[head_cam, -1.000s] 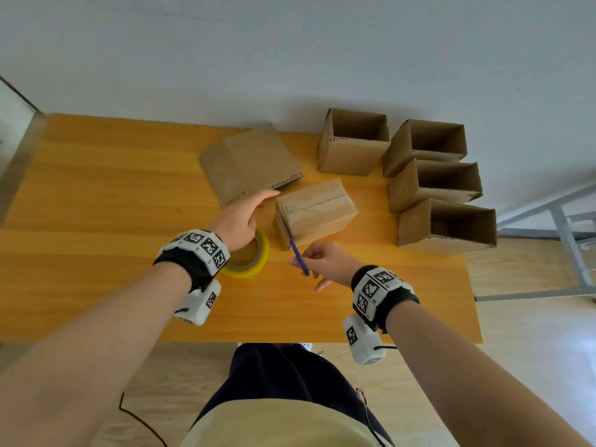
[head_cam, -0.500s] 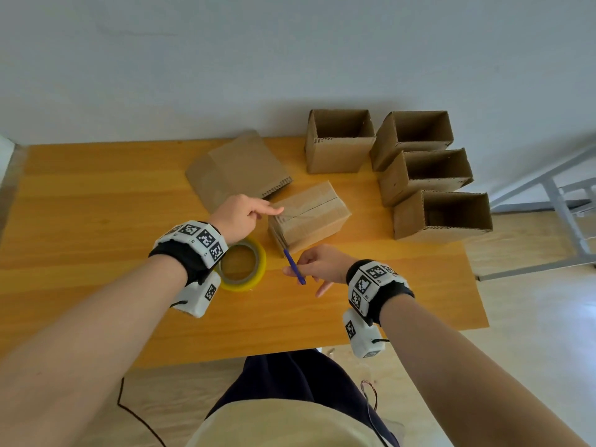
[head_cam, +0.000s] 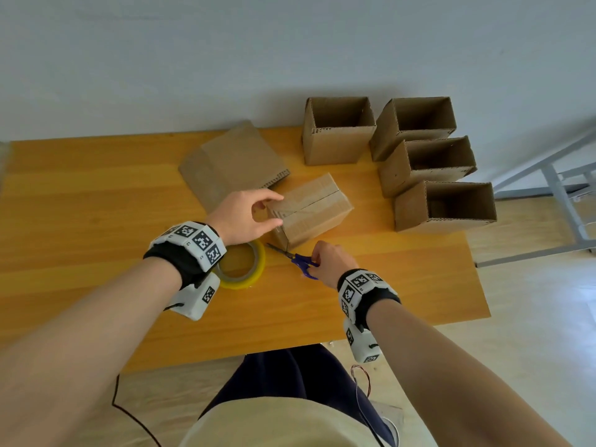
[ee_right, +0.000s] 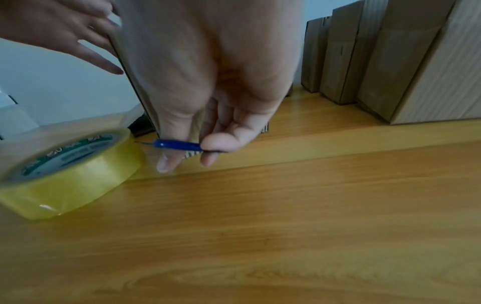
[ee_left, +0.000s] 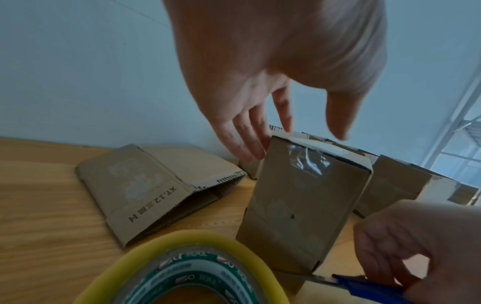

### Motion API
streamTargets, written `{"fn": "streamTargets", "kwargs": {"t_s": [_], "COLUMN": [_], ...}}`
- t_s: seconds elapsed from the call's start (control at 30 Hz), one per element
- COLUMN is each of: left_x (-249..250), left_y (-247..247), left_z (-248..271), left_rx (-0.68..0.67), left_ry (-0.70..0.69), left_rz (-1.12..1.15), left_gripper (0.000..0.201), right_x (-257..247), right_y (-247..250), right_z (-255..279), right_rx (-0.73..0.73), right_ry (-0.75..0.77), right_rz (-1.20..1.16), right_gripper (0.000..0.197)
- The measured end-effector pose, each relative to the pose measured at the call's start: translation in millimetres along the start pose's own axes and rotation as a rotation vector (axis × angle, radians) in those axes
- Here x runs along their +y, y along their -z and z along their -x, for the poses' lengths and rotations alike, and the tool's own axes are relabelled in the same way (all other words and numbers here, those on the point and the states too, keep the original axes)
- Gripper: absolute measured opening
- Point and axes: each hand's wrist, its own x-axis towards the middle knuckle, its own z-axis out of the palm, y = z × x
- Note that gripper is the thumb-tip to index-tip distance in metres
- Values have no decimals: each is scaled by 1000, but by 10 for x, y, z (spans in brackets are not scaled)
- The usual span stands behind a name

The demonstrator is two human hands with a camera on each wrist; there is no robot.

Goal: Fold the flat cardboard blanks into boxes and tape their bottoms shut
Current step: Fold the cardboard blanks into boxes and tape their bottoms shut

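A folded cardboard box (head_cam: 312, 208) stands with its taped bottom up in mid-table, clear tape running over its seam (ee_left: 304, 160). My left hand (head_cam: 267, 211) reaches over its near-left end: the fingers (ee_left: 247, 144) touch the box's far side and the thumb hovers just above the top. My right hand (head_cam: 314, 261) grips blue-handled scissors (head_cam: 301, 260) low over the table by the box's near corner, blades pointing left. A yellow-tinted tape roll (head_cam: 242, 269) lies flat under my left wrist. Flat blanks (head_cam: 232, 162) lie stacked behind it.
Several finished open-topped boxes (head_cam: 425, 162) stand in a cluster at the back right of the wooden table (head_cam: 96, 204). A wall runs along the far edge. A grey metal frame (head_cam: 548, 175) stands on the floor off the right end.
My left hand moved right from over the blanks and tape roll to the box's end. My right hand lowered the scissors toward the table beside the box.
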Motion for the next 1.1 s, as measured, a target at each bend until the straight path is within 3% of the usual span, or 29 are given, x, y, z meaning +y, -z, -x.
{"fn": "streamTargets", "kwargs": {"t_s": [0.13, 0.23, 0.4, 0.63, 1.1], "left_x": [62, 77, 43, -7, -35], "left_y": [-89, -197, -245, -140, -116], "left_z": [-15, -21, -23, -76, -77], "left_rx": [-52, -91, -31, -76, -94], "left_ry": [79, 114, 129, 93, 89], "left_rz": [-17, -92, -101, 6, -2], "left_gripper": [99, 114, 100, 91, 89], "right_x": [23, 35, 66, 67, 46], "right_y": [-76, -133, -228, -293, -337], "right_z": [-51, -67, -97, -105, -92], "right_rx": [54, 82, 134, 160, 32], "right_ry": [-28, -33, -5, 55, 35], "right_rz": [9, 9, -6, 62, -26], "right_gripper": [26, 29, 30, 18, 19]}}
